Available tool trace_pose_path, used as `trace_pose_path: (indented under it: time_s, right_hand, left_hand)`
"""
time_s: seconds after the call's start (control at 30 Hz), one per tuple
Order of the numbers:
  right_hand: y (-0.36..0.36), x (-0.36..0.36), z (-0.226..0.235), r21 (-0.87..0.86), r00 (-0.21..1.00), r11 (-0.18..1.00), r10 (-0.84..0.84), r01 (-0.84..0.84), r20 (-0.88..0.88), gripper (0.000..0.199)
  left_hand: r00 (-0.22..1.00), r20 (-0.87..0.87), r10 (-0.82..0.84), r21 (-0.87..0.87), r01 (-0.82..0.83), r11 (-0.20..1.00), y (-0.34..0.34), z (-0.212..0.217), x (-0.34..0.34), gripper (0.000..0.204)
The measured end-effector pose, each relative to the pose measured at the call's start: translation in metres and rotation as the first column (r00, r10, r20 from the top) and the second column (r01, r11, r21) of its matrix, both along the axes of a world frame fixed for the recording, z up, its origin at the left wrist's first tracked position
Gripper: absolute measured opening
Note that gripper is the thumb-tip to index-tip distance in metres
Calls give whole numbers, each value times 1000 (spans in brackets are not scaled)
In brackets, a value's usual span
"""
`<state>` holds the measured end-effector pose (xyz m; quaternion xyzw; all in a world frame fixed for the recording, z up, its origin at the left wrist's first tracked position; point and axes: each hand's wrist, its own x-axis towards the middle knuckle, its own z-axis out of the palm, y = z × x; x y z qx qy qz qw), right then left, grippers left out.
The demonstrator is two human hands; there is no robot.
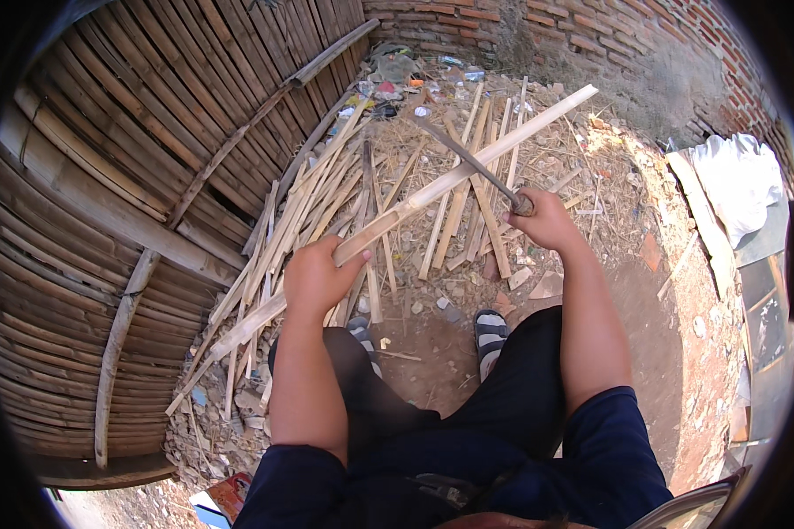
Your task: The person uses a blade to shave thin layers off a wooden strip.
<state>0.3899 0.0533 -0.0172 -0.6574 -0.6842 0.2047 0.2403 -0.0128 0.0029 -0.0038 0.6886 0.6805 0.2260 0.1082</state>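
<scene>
My left hand (316, 275) is closed around a long split bamboo strip (432, 189). The pale strip slants from the lower left, past my left forearm, up to the far right. In my right hand (547, 220) is the handle of a machete (481, 169), its dark, narrow blade pointing away to the upper left. That blade crosses the strip about midway along its far part and appears to touch it. How deep the edge sits in the bamboo, I cannot tell. Beyond and below my hands lie several loose bamboo strips (313, 198) on the ground.
A bamboo-slat wall (88, 185) with poles rises close on the left. A brick wall (582, 35) closes off the back. Rubble and litter (393, 84) cover the far ground. A white sack (739, 181) and boards (706, 220) stand at the right. My sandalled feet (491, 335) are below.
</scene>
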Motion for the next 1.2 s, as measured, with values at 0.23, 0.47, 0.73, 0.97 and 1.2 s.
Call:
trace_pose_path:
  time_s: [0.23, 0.47, 0.73, 0.97, 1.2]
  right_hand:
    - [7, 27, -17, 32, 959, 968, -241, 248, -151, 49]
    - [-11, -29, 8, 24, 970, 977, 209, -213, 123, 40]
    - [-7, -26, 8, -79, 973, 973, 223, -219, 58, 41]
    - [9, 40, -21, 14, 959, 962, -272, 274, -81, 59]
    - [-7, -7, 9, -53, 1000, 998, 27, -28, -11, 51]
  left_hand:
    - [1000, -5, 2, -17, -2, 1000, 0, 3, 1, 49]
    - [1000, -6, -3, -29, 3, 1000, -2, 0, 7, 47]
    - [1000, -17, -14, -12, 14, 1000, -2, 0, 2, 48]
    - [1000, 1, 21, -30, -20, 999, -1, 4, 0, 48]
    - [1000, -6, 12, -27, -12, 1000, -2, 2, 10, 49]
